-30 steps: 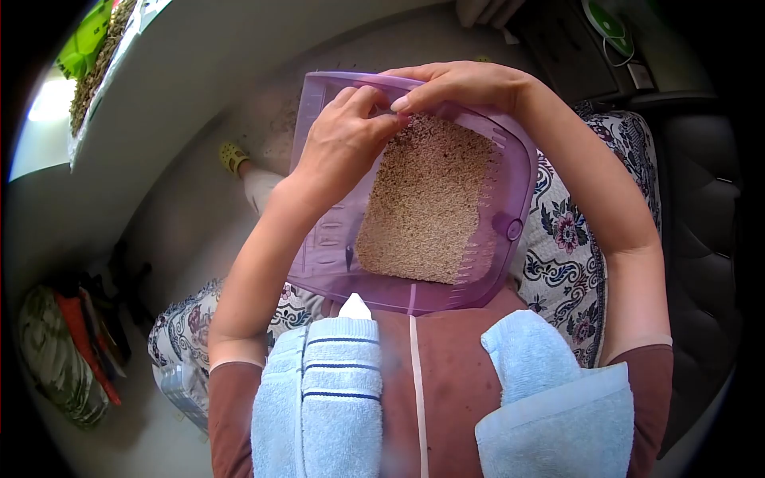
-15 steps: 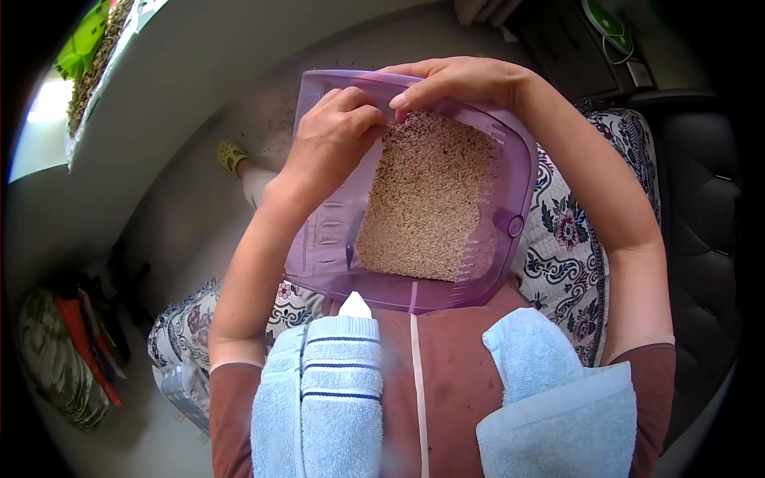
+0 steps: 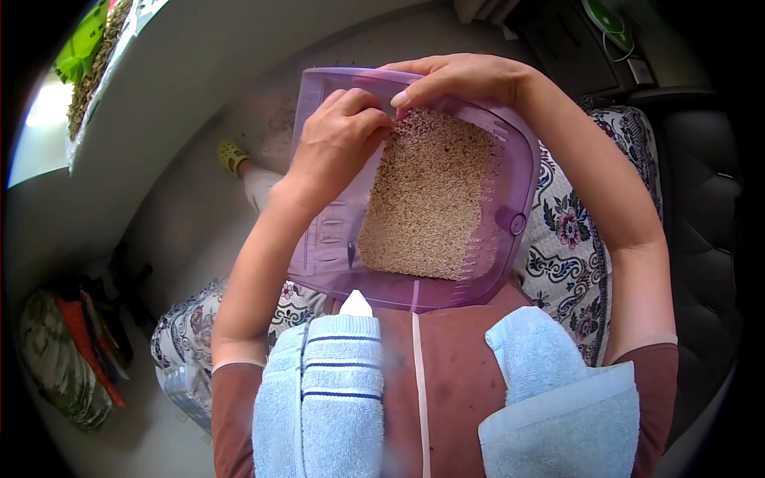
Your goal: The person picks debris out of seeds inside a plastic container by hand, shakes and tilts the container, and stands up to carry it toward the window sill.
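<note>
A translucent purple plastic tray [image 3: 522, 183] rests on my lap, tilted toward me. Inside it lies a flat layer of small beige grains [image 3: 426, 203], with darker specks toward the far end. Over the far left corner of the grains, my left hand [image 3: 344, 131] has its fingers pinched together; anything between the fingertips is too small to make out. My right hand [image 3: 458, 78] grips the tray's far rim, thumb on the inner side and the other fingers mostly hidden behind the wall. Both hands' fingertips are close together.
Patterned fabric [image 3: 566, 227] covers the seat under me. Light blue towels [image 3: 343, 398] hang over my chest. A dark padded backrest [image 3: 697, 207] stands at the right, a pale wall [image 3: 199, 88] at the left. Bags [image 3: 68, 350] sit on the lower left floor.
My left fingertips have shifted very slightly over the grains' far corner. My right hand keeps its hold on the rim, and the tray has hardly moved.
</note>
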A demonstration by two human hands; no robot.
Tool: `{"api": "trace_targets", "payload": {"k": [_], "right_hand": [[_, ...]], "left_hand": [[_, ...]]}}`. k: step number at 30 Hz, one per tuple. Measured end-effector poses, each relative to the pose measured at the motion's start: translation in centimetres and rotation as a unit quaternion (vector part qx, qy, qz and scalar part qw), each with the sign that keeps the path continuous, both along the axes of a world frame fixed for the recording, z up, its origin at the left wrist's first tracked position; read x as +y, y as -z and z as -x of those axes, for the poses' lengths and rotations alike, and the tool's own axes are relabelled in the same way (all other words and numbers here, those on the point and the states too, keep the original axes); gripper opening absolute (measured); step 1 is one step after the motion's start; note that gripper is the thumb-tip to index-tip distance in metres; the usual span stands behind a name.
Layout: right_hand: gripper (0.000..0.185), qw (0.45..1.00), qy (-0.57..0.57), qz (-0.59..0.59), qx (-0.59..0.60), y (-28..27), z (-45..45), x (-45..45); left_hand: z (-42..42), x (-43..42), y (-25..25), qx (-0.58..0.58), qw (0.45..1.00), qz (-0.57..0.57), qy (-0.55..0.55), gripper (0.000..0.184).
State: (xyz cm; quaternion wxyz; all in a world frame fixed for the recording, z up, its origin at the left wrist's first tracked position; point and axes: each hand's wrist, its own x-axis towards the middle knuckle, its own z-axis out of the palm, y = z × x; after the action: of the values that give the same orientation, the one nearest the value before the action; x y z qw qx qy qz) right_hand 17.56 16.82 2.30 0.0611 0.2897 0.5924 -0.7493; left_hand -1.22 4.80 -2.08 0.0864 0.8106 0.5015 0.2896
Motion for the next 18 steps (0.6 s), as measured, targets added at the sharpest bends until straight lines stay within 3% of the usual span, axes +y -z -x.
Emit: {"api": "trace_targets", "payload": {"k": [8,11,18], "right_hand": [[0.066,1.000,-0.001,-0.020,-0.018,-0.1,0.0,-0.1],[0.066,1.000,-0.005,-0.009,-0.019,0.2,0.1,0.0],[0.067,0.999,-0.003,-0.023,-0.034,0.4,0.4,-0.1]], "left_hand": [[2.3,-1.3,-1.0,-0.031,0.998,0.016,-0.047,0.028],[1.9,-1.3,-0.7,0.002,1.000,0.007,-0.018,0.030],[1.2,-0.7,0.1,0.010,1.000,0.004,-0.013,0.022]]}}
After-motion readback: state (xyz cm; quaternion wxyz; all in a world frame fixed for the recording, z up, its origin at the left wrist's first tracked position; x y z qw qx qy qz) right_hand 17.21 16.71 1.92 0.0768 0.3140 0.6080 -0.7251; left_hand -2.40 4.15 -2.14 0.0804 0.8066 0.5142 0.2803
